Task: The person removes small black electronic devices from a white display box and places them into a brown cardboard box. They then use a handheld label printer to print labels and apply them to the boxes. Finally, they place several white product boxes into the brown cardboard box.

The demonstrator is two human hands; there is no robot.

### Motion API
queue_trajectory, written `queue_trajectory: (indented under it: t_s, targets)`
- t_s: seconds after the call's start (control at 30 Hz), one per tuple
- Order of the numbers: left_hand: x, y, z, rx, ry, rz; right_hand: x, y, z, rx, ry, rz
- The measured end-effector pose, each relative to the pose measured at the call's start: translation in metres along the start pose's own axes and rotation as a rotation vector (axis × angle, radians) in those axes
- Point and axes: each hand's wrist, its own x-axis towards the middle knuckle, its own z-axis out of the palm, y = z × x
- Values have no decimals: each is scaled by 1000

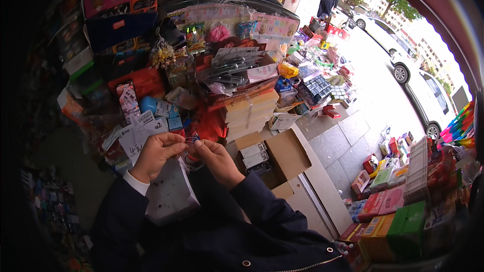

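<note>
My left hand pinches a thin, clear strand between thumb and forefinger. Close beside it, my right hand pinches a small blue piece at the other end of the strand. Loops of the same thin cord or wire hang just under the fingers; what it belongs to cannot be made out. Below the hands lies a white box or tray with small dark specks on it. A white card with handwriting leans behind my left hand.
An open cardboard box with small white boxes stands at right, beside a bundled paper stack. Packaged goods crowd the stall ahead. More boxed goods stand at lower right. Beyond are a paved walkway, parked white cars and a person.
</note>
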Motion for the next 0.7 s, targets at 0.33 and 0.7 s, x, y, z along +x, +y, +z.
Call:
queue_trajectory:
  t_s: [0.33, 0.7]
  targets:
    - [-23, -33, -18, -206, 177, 35, -3, 9, 9, 667, 31, 154]
    - [-49, -10, -5, 442, -20, 225, -7, 21, 30, -1, 116, 190]
